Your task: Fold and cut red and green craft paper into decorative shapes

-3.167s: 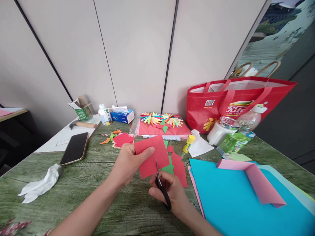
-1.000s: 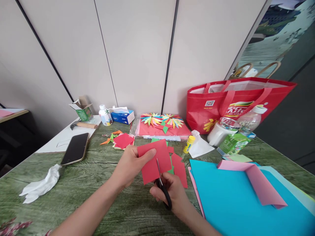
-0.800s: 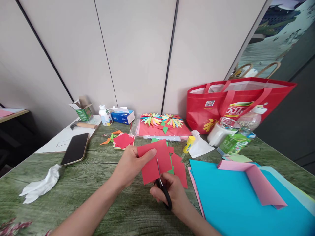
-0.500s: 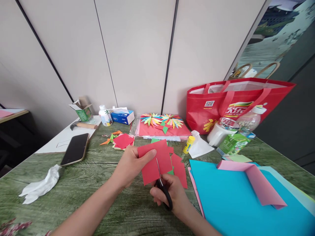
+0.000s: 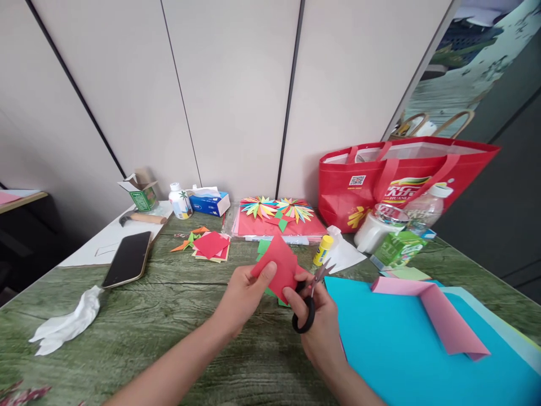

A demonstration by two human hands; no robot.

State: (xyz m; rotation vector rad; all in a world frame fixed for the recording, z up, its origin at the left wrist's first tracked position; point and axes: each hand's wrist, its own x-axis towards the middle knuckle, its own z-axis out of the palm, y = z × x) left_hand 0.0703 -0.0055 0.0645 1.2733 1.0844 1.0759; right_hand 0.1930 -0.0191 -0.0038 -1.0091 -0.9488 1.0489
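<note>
A piece of red paper [image 5: 276,264] is pinched in my left hand [image 5: 245,293], thumb on top, above the middle of the table. My right hand [image 5: 319,316] is closed around black-handled scissors [image 5: 305,316], whose blades point up and to the right, away from the paper. The right fingertips also touch the paper's right edge. Green paper pieces [image 5: 264,247] lie behind and beneath the red paper, partly covered. Left of them rests a small pile of red and pale paper squares [image 5: 212,245]. A yellow glue stick [image 5: 323,250] stands beyond my right hand.
Blue sheets [image 5: 380,332] with a folded pink strip [image 5: 448,316] cover the right side. Behind stand a red bag [image 5: 346,197], a white mug [image 5: 374,228] and a tissue pack [image 5: 210,203]. A phone [image 5: 129,258] and crumpled tissue [image 5: 70,324] lie left.
The scissors have left the cut in the red paper and turned to point up right. The paper has turned, appearing narrower, and my right fingers have come to its edge.
</note>
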